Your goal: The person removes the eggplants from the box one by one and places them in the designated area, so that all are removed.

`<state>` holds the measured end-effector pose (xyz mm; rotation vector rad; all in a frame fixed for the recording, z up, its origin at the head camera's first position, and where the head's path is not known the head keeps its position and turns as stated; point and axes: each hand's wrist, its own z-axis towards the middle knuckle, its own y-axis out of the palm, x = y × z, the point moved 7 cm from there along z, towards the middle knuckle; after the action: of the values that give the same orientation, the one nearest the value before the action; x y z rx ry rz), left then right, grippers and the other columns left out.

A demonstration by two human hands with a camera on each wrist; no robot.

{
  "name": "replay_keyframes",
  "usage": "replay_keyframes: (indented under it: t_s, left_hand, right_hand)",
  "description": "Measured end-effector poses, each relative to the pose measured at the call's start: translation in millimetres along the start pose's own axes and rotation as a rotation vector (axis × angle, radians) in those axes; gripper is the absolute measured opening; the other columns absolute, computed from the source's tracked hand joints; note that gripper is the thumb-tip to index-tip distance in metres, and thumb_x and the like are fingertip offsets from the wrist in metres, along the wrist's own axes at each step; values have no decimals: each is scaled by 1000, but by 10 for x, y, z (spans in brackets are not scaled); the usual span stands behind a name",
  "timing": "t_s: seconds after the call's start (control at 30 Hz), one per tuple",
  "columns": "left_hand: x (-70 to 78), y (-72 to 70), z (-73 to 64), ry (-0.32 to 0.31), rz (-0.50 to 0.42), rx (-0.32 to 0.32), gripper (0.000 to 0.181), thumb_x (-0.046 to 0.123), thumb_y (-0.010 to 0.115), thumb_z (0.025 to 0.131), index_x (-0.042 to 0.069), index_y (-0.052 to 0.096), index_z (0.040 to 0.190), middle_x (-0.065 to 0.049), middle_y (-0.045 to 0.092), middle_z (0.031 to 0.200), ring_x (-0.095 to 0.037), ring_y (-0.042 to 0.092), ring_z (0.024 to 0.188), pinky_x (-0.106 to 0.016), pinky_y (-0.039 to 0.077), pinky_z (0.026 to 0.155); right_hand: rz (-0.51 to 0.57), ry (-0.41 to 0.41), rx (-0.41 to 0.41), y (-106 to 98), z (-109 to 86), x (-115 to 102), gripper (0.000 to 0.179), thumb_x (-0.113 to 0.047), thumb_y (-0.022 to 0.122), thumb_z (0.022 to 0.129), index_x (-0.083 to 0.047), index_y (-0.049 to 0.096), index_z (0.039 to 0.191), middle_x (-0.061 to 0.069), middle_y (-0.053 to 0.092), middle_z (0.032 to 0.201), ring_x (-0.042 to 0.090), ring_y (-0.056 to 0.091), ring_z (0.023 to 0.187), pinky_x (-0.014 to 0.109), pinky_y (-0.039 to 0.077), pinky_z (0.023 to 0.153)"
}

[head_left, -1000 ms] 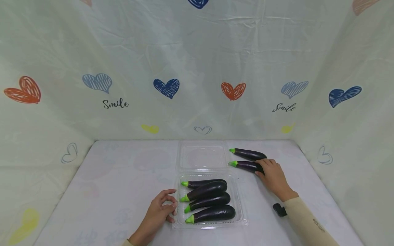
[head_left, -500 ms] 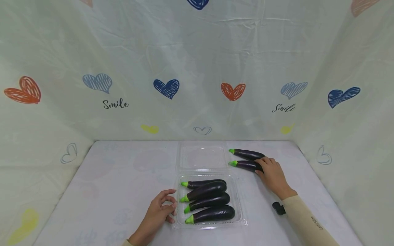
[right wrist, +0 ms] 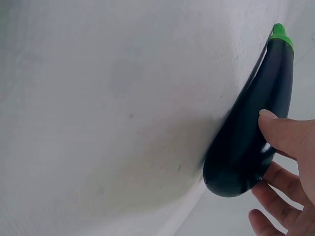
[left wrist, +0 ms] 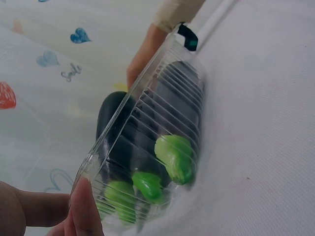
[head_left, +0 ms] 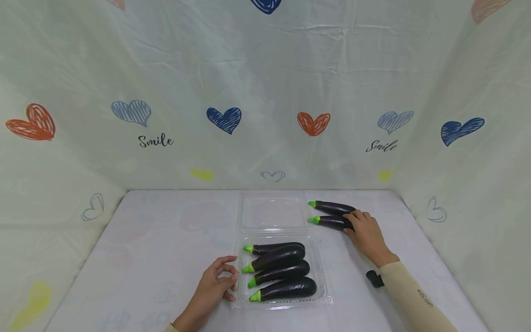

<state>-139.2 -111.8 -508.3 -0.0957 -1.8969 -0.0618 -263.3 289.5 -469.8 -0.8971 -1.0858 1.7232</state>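
Note:
Several dark purple eggplants (head_left: 282, 288) with green stem ends lie side by side in a clear plastic clamshell box (head_left: 325, 276). My left hand (head_left: 211, 287) is at the box's left side; in the left wrist view its thumb (left wrist: 84, 209) and a finger pinch the rim. To the right of the open lid (head_left: 271, 214), two more eggplants lie on the table. My right hand (head_left: 368, 237) grips the rounded end of the nearer eggplant (head_left: 332, 222); in the right wrist view the thumb presses on that eggplant (right wrist: 246, 123). The farther eggplant (head_left: 331, 207) lies right behind it, its end partly hidden by the fingers.
A small black object (head_left: 375, 279) shows beside the right sleeve (head_left: 415, 295). The table has a white cloth (head_left: 166, 240). Behind it hangs a pale curtain (head_left: 265, 78) printed with hearts and the word "Smile".

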Motion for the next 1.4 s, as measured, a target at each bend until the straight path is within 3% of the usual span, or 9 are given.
replay_keyframes:
  t_s: [0.4, 0.6, 0.87, 1.13, 1.4]
  left_hand:
    - [8, -3, -4, -4, 3, 2, 50, -4, 63, 99, -5, 47, 146, -9, 59, 105, -19, 61, 76, -30, 58, 57]
    - [-8, -8, 3, -7, 0, 2, 50, -5, 63, 99, -5, 47, 146, -9, 59, 105, -19, 61, 76, -30, 58, 57]
    - [6, -3, 4, -7, 4, 1, 50, -4, 63, 98, -5, 47, 146, -10, 59, 105, -19, 62, 76, -29, 58, 57]
    - [-3, 0, 16, -14, 6, 12, 50, -5, 62, 98, -5, 47, 146, -9, 59, 106, -19, 62, 76, -29, 57, 57]
    - [-28, -4, 35, -8, -2, 13, 50, -6, 62, 98, -5, 47, 146, -9, 59, 106, -18, 61, 76, -29, 57, 56]
  right_hand:
    - [-19, 43, -86, 22, 1, -17, 46, -4, 83, 88, 7, 66, 129, 27, 64, 122, 49, 57, 116, 64, 48, 98]
    - [-35, 5, -41, -71, -41, -154, 48, 0, 86, 83, 6, 68, 128, 26, 64, 122, 49, 59, 115, 63, 50, 97]
    - [-27, -88, 12, -270, -60, -554, 50, -4, 91, 80, 2, 71, 125, 21, 65, 120, 45, 62, 114, 60, 53, 94]
    - [33, -250, 90, -484, -102, -1055, 54, -4, 95, 74, -2, 71, 123, 15, 66, 120, 41, 63, 113, 58, 54, 96]
    - [79, -327, 30, -529, -160, -1441, 54, -11, 95, 76, -9, 71, 124, 9, 66, 122, 34, 62, 120, 55, 53, 103]
